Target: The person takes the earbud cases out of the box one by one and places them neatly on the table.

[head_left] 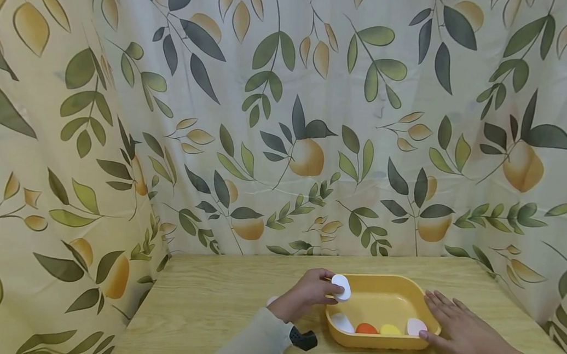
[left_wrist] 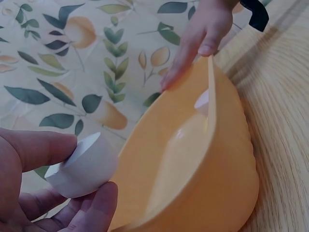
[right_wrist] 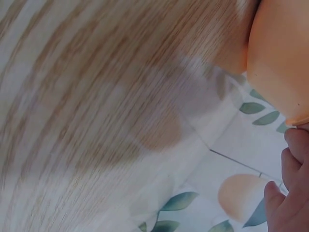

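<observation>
My left hand (head_left: 307,291) pinches a thick white piece with a rounded edge (left_wrist: 89,166) between thumb and fingers, over the left rim of an orange-yellow plastic basin (head_left: 365,345). Inside the basin, along its near side, lie a white piece (head_left: 342,322), an orange-red piece (head_left: 366,329), a yellow piece (head_left: 390,330) and a pale pink piece (head_left: 416,326). At the basin's right end, my right hand (head_left: 470,332) rests on the rim with its fingers straight. The right wrist view catches only a few fingertips (right_wrist: 292,162) beside the basin wall.
The basin stands on a light wood-grain table (head_left: 216,287). A small pale object (head_left: 271,300) shows partly behind my left wrist. A curtain with leaf and fruit prints (head_left: 286,144) hangs behind the table and along its sides. A black strap end (head_left: 304,339) sticks out at my left wrist.
</observation>
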`<state>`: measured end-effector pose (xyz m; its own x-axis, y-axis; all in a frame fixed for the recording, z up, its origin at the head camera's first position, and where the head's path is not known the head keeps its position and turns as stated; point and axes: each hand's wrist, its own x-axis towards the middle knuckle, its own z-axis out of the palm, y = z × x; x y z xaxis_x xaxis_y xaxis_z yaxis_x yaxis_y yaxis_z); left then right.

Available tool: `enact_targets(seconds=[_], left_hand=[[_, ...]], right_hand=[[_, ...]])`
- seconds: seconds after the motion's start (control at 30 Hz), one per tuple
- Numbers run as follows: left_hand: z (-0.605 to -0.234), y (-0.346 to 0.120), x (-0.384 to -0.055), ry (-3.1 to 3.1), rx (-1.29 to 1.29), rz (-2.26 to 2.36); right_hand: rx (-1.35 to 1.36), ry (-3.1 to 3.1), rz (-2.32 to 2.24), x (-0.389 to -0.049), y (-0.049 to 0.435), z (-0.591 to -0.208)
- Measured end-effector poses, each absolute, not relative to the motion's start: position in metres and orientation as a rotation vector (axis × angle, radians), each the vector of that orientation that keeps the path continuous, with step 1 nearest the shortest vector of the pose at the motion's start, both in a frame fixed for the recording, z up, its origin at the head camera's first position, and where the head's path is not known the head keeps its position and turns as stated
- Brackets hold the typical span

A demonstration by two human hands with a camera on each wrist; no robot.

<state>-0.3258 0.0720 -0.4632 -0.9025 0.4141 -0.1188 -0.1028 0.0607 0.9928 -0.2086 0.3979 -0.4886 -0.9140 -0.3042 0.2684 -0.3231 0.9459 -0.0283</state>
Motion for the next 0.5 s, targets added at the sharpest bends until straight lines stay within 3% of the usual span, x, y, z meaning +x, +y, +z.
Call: enact_targets(seconds=[0.5], left_hand=[[-0.470,0.054,-0.328,1.970,0.322,1.903]], right_hand=[[0.454,-2.850,0.141,-0.210,0.400,-0.492]])
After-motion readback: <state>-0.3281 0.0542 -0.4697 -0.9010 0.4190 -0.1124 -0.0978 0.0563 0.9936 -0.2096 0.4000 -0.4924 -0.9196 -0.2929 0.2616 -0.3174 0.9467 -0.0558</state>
